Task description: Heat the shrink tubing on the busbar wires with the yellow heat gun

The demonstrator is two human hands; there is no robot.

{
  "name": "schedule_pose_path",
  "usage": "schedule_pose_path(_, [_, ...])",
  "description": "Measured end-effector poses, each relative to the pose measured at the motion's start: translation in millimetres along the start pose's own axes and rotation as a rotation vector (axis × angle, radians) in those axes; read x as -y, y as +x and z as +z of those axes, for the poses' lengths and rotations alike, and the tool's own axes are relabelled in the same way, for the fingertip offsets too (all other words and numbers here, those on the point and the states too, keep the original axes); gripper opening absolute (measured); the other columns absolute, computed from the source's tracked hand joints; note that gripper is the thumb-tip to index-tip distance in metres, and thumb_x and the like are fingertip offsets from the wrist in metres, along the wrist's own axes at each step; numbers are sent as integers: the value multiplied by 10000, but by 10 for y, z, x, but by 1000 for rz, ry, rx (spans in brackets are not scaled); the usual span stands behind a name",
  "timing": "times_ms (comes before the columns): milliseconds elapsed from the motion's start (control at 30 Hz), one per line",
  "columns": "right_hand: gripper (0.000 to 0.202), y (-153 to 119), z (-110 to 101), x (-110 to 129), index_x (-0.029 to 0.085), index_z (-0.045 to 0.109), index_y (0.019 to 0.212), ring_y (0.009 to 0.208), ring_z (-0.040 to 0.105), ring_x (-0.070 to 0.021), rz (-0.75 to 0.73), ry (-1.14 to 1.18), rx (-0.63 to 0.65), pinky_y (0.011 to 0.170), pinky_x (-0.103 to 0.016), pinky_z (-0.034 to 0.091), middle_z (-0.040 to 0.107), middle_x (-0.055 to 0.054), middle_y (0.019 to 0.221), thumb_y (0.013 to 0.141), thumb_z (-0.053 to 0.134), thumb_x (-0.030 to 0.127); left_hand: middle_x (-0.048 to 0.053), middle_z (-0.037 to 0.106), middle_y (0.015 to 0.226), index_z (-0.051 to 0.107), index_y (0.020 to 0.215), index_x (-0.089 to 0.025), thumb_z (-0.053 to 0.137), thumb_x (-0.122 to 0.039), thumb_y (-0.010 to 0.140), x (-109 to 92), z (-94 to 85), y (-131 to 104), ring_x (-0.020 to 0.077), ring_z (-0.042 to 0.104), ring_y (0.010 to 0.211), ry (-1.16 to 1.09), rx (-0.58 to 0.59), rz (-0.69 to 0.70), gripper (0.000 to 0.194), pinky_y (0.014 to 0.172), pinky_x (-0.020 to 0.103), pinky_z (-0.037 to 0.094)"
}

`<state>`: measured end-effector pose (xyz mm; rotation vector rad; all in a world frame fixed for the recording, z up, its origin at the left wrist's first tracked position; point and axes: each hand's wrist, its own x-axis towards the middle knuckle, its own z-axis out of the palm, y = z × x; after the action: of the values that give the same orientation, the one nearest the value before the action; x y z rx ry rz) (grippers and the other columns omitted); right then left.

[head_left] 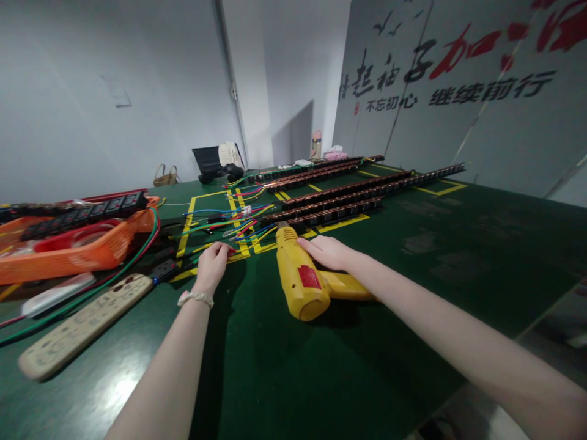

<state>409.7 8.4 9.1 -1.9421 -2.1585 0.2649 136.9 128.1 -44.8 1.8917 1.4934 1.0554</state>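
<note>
A yellow heat gun (300, 275) with a red label lies on the green table, its nozzle pointing away toward the wires. My right hand (326, 252) rests against the far side of its body; its fingers are partly hidden behind the gun. My left hand (214, 264) is closed in a pinch on the end of a thin red wire (233, 250). Beyond both hands, coloured wires (250, 223) fan out from the ends of long black and copper strips (330, 206).
An orange basket (98, 247) with black socket strips and red cable stands at the left. Nearer lie a beige power strip (87, 324) and a white flat object (57, 294). A bottle (316, 145) and a black bag-like item (208, 162) are at the back.
</note>
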Motion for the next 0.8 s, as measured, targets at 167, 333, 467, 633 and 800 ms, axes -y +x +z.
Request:
schedule_pose_path(167, [802,12,50,44,157,619,656,705,608,-218,-70,54,-1,648,-305,413,659,-125,746,887,34,654,43,691,751,661,746,-181,429,-342,756,1,0,7,192,613,752,25,-4,5,282,705,276,445])
schedule_pose_path(333, [817,26,90,150,144,639,674,679,603,-205,-124,76,47,633,-296,407,657,-126,726,897,27,637,47,690,763,663,716,-185,423,-339,753,46,17,43,196,609,762,34,-15,24,287,706,282,445])
schedule_pose_path(467, [843,19,109,302,121,670,701,664,598,-199,-182,34,60,638,-291,403,660,-136,720,913,13,604,52,689,753,667,724,-181,432,-341,737,85,31,71,197,612,764,-16,-17,8,284,700,283,453])
schedule_pose_path(633, [834,-8,103,557,105,699,738,624,594,-182,-252,-29,107,630,-279,398,660,-122,670,947,13,532,51,687,760,667,728,-174,440,-357,725,100,44,73,189,614,742,-87,-19,-3,292,680,276,455])
schedule_pose_path(800, [804,30,157,759,111,714,803,706,623,-204,-323,-86,103,663,-288,402,685,-129,729,953,42,525,51,683,754,666,726,-168,453,-374,718,110,52,85,188,598,728,-72,-29,-9,297,668,274,444])
